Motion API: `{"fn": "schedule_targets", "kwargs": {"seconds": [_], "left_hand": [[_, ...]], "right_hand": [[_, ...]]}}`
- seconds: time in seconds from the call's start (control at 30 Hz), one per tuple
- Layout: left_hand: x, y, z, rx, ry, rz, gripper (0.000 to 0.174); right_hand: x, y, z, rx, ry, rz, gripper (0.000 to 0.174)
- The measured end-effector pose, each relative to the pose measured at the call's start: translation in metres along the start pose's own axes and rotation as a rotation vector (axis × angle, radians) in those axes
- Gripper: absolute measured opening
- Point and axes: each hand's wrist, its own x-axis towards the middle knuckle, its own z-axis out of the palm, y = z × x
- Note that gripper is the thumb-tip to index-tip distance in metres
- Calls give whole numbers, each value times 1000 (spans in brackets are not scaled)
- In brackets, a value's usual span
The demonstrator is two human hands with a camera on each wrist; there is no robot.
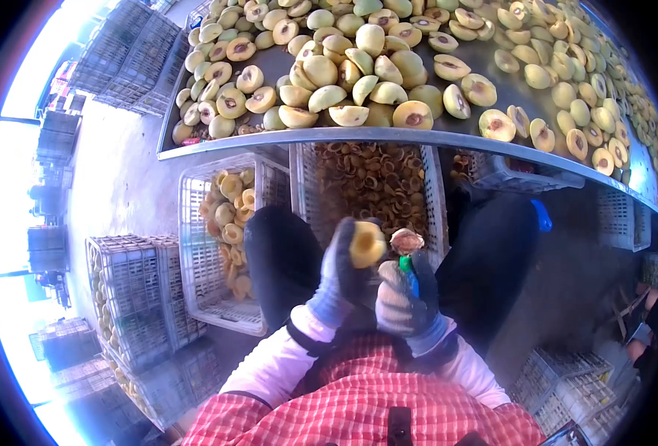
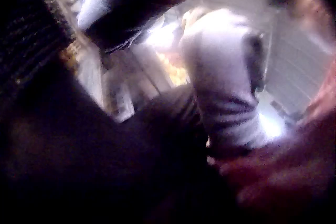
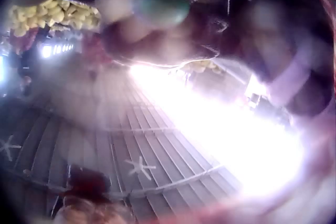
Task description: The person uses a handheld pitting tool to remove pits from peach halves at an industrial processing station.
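In the head view, my gloved left hand [image 1: 335, 276] holds a yellow peach half [image 1: 367, 245], its hollowed side facing up and blurred. Close beside it, my gloved right hand [image 1: 409, 301] grips a small tool with a green and blue handle [image 1: 406, 263]. A reddish-brown piece of pit and flesh [image 1: 407, 241] sits at the tool's upper end, whose tip it hides. Both hands are between the knees, over the near end of a crate of brown pit pieces [image 1: 370, 178]. The right wrist view shows the green handle [image 3: 165, 9] blurred; the left wrist view is dark.
A metal-edged table [image 1: 344, 134] bears many cut peach halves [image 1: 321, 70]. A white crate [image 1: 195, 286] of hollowed halves [image 1: 231, 212] stands left of the legs. Stacked crates [image 1: 139, 290] rise further left, with more [image 1: 566, 386] at lower right.
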Motion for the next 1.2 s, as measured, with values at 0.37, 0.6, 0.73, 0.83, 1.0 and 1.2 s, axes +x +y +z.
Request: {"fn": "schedule_targets", "kwargs": {"seconds": [0.37, 0.6, 0.73, 0.83, 1.0, 1.2], "left_hand": [[53, 136, -57, 1396, 621, 808, 41], [164, 148, 84, 1838, 193, 524, 59], [167, 142, 77, 1565, -96, 750, 49], [107, 132, 63, 1354, -512, 914, 54], [28, 83, 48, 714, -548, 462, 77], [5, 45, 45, 348, -77, 134, 47]], "right_hand": [[15, 2, 5, -460, 590, -35, 24], [18, -12, -20, -557, 655, -203, 22], [20, -22, 12, -625, 833, -316, 23], [25, -32, 37, -730, 800, -496, 25], [31, -38, 37, -1071, 754, -597, 32], [22, -28, 32, -1930, 802, -624, 24]]}}
